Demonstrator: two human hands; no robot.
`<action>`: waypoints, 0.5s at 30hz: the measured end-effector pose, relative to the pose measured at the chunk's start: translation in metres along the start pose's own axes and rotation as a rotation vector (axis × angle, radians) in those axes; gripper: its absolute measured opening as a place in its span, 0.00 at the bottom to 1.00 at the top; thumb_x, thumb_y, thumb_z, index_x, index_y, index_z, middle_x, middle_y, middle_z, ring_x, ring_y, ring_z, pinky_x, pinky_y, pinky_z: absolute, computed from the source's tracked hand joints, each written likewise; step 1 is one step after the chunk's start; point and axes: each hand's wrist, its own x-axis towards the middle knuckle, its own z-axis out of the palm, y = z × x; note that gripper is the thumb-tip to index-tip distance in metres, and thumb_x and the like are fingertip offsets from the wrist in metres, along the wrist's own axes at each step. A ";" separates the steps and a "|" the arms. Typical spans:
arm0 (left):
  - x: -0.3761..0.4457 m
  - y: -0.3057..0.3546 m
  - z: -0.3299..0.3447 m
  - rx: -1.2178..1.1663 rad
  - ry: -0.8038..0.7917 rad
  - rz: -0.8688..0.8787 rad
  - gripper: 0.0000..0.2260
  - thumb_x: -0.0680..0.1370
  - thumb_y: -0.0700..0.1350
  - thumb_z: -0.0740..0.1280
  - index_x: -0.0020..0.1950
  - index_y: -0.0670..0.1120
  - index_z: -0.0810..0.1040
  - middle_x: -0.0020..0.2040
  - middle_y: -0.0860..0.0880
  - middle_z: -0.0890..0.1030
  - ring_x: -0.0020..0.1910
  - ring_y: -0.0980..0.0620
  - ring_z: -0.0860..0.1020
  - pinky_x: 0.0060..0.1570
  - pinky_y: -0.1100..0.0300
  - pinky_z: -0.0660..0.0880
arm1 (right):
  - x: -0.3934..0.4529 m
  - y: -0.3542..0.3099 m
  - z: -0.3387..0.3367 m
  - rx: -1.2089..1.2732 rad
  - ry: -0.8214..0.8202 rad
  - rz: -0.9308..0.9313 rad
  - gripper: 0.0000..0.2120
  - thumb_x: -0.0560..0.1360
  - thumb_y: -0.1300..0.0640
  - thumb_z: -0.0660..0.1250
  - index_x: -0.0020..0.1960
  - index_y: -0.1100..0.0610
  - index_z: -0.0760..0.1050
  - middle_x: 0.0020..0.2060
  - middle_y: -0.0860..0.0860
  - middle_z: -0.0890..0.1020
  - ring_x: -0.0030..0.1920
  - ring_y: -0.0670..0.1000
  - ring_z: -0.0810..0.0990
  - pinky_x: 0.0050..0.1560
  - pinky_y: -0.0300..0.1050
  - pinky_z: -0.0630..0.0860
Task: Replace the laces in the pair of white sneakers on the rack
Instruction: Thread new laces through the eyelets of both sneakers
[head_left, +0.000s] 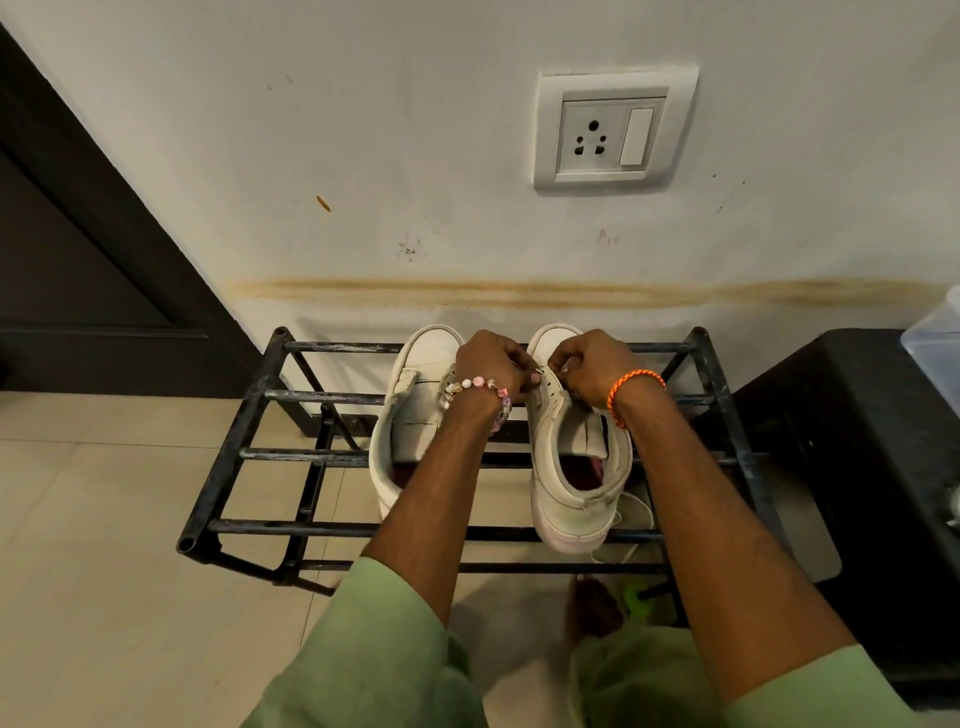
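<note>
Green sleeves (374, 649) reach forward over the black rack (228, 457). Two white sneakers (410, 415) stand side by side on its top bars, toes at the back edge by the wall (415, 156). The left hand (491, 364) and right hand (592, 366) are both curled over the right sneaker (566, 467), fingers pinching a lace (540, 371) at its eyelets.

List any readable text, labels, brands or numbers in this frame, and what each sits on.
None readable.
Sneakers: no brand or print visible.
Socket plate: plain, no markings legible.
Rack: bare metal, no label.
Both hands, left hand and right hand, cover the lace area of the right shoe, so anything there is hidden.
</note>
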 end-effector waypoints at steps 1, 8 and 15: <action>0.000 0.000 -0.001 0.016 -0.002 0.003 0.04 0.70 0.30 0.72 0.38 0.38 0.81 0.33 0.45 0.80 0.32 0.50 0.80 0.33 0.58 0.81 | 0.000 0.001 0.001 0.032 0.020 0.004 0.10 0.74 0.67 0.64 0.48 0.58 0.82 0.50 0.57 0.82 0.51 0.56 0.79 0.52 0.45 0.75; 0.000 0.004 -0.005 0.068 -0.062 -0.010 0.05 0.71 0.34 0.72 0.39 0.42 0.80 0.44 0.41 0.82 0.42 0.44 0.82 0.42 0.50 0.82 | -0.001 0.004 0.006 0.194 0.083 0.028 0.06 0.73 0.65 0.68 0.46 0.58 0.82 0.48 0.56 0.83 0.45 0.50 0.77 0.49 0.43 0.74; -0.002 0.009 -0.011 0.056 -0.133 0.015 0.08 0.70 0.41 0.75 0.46 0.40 0.82 0.47 0.42 0.82 0.45 0.46 0.81 0.47 0.49 0.81 | -0.005 0.003 0.005 0.210 0.109 0.040 0.10 0.72 0.63 0.70 0.37 0.52 0.73 0.39 0.48 0.78 0.48 0.51 0.76 0.54 0.46 0.74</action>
